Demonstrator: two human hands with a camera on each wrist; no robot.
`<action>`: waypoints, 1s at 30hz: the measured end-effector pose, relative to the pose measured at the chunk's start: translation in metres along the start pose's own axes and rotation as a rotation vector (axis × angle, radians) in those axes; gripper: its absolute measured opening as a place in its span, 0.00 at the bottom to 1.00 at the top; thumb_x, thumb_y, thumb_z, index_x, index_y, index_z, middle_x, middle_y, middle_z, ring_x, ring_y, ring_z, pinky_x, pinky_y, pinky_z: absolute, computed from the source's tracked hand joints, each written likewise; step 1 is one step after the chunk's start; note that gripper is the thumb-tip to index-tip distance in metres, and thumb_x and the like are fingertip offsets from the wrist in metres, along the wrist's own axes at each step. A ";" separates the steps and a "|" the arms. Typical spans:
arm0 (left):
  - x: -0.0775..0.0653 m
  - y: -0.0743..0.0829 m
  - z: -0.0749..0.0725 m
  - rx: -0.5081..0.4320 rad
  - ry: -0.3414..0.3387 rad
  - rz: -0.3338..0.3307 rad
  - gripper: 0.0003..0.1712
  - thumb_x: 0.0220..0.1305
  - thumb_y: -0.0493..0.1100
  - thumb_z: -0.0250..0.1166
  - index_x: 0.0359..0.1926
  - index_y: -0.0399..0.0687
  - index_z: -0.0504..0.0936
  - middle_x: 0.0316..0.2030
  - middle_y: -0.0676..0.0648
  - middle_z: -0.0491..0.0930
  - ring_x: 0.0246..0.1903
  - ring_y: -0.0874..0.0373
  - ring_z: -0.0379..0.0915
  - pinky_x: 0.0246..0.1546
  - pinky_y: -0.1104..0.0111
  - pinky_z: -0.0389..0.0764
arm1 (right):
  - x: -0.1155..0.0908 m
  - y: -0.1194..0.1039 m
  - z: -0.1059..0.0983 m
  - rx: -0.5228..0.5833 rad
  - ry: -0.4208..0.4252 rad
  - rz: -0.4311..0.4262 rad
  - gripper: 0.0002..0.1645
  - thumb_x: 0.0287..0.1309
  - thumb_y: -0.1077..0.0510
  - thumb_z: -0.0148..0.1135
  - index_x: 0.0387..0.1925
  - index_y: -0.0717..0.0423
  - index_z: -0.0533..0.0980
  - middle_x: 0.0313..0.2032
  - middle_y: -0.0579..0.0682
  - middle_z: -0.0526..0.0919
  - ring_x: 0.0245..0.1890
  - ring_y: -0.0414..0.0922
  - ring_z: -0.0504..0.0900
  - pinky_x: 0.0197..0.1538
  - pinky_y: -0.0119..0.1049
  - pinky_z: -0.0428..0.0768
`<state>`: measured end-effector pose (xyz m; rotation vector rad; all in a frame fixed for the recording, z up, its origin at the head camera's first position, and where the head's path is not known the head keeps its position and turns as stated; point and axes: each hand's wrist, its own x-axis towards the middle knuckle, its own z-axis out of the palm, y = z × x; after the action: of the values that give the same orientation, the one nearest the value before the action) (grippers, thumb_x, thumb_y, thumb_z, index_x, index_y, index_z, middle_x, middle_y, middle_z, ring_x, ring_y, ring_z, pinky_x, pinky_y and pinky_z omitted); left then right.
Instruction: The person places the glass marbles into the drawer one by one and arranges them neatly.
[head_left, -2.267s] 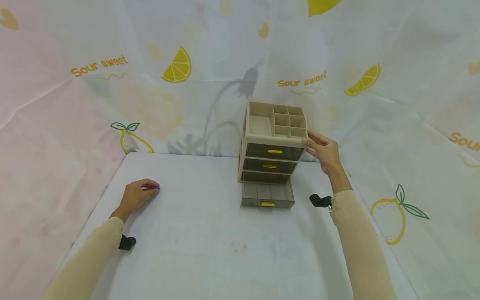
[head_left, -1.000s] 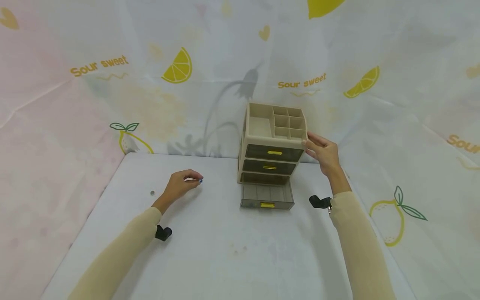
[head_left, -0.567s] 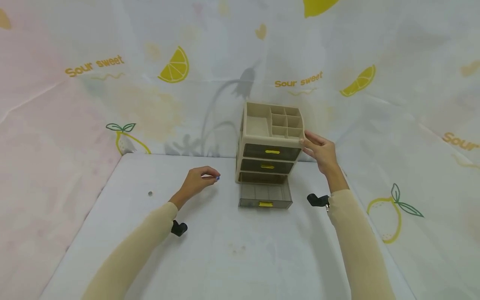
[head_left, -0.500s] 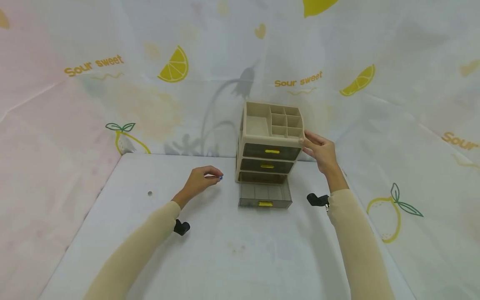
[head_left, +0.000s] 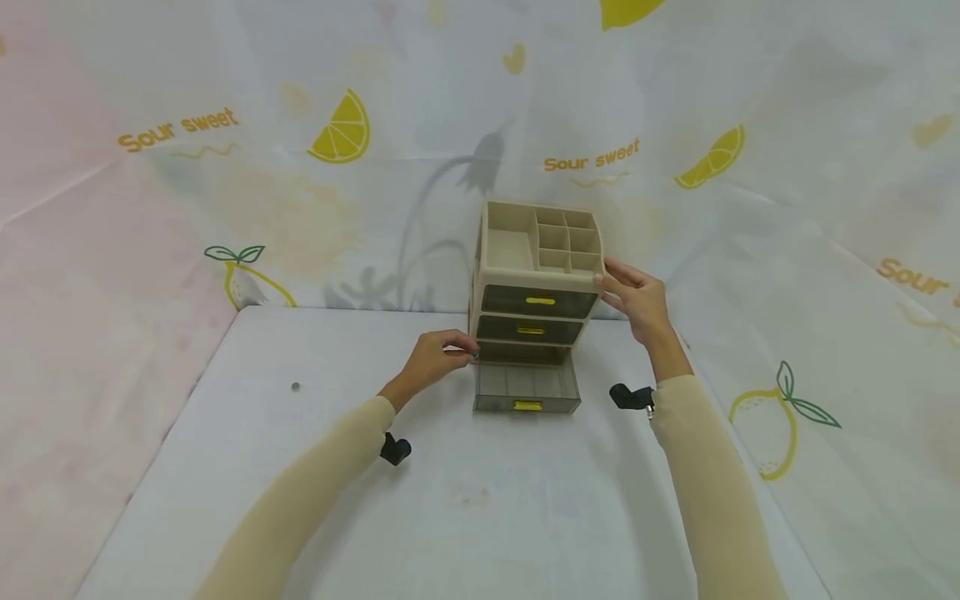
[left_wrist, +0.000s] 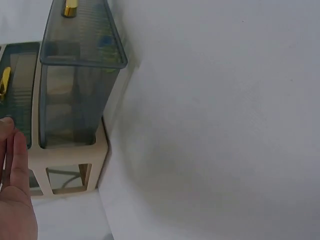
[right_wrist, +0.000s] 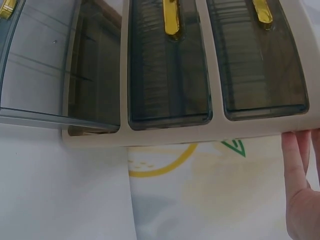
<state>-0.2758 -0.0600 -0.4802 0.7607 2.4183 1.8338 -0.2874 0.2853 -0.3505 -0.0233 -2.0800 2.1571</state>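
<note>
The smoky bottom drawer (head_left: 527,389) stands pulled out toward the near side of the white table (head_left: 450,500). Just left of it, the left hand (head_left: 433,360) pinches a small blue object (head_left: 475,355) between curled fingers. Farther back, the right hand (head_left: 636,298) rests straight fingers against the beige organizer (head_left: 536,283)'s right top corner.

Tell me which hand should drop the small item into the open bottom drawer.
Left. The left hand already pinches a small blue item right beside the pulled-out bottom drawer. The right hand rests against the organizer at its top right corner, seemingly steadying it.
</note>
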 end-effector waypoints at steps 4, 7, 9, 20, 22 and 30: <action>0.004 0.003 0.011 0.019 -0.023 -0.020 0.07 0.58 0.32 0.69 0.38 0.45 0.86 0.40 0.49 0.84 0.42 0.57 0.81 0.42 0.69 0.82 | 0.000 0.000 0.000 -0.005 0.002 0.002 0.32 0.56 0.61 0.71 0.62 0.62 0.74 0.59 0.56 0.77 0.47 0.41 0.82 0.47 0.33 0.82; 0.006 0.007 0.021 0.043 -0.045 -0.029 0.07 0.59 0.33 0.69 0.39 0.45 0.86 0.40 0.50 0.84 0.42 0.58 0.81 0.43 0.69 0.82 | 0.000 0.000 0.000 -0.004 0.005 0.004 0.31 0.56 0.61 0.71 0.62 0.62 0.74 0.59 0.56 0.77 0.46 0.41 0.83 0.47 0.33 0.82; 0.008 0.009 0.026 0.060 -0.060 -0.034 0.06 0.60 0.34 0.68 0.38 0.45 0.86 0.40 0.51 0.84 0.42 0.59 0.80 0.44 0.69 0.82 | -0.001 -0.001 0.000 -0.003 0.006 0.008 0.31 0.56 0.61 0.71 0.62 0.62 0.73 0.59 0.56 0.77 0.46 0.41 0.83 0.47 0.34 0.82; 0.016 0.010 0.050 0.123 -0.152 0.025 0.08 0.59 0.32 0.69 0.40 0.43 0.86 0.39 0.51 0.84 0.41 0.59 0.80 0.43 0.69 0.81 | -0.001 -0.002 0.001 0.007 0.006 0.002 0.32 0.55 0.61 0.71 0.62 0.62 0.73 0.59 0.55 0.77 0.46 0.41 0.83 0.46 0.33 0.82; 0.016 0.008 0.054 0.143 -0.156 0.025 0.08 0.59 0.32 0.69 0.40 0.44 0.85 0.39 0.51 0.84 0.41 0.59 0.80 0.43 0.70 0.81 | -0.001 -0.001 0.001 0.010 0.006 0.005 0.32 0.56 0.61 0.71 0.62 0.63 0.73 0.59 0.55 0.78 0.46 0.41 0.83 0.47 0.33 0.82; 0.021 0.007 0.071 0.160 -0.210 0.026 0.09 0.61 0.31 0.66 0.43 0.38 0.84 0.40 0.48 0.84 0.43 0.57 0.80 0.44 0.72 0.80 | 0.000 0.000 0.001 0.020 0.010 -0.005 0.31 0.56 0.62 0.71 0.61 0.62 0.74 0.57 0.54 0.79 0.45 0.41 0.83 0.46 0.33 0.82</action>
<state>-0.2703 0.0138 -0.4901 0.9468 2.4489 1.4951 -0.2871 0.2842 -0.3505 -0.0273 -2.0506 2.1705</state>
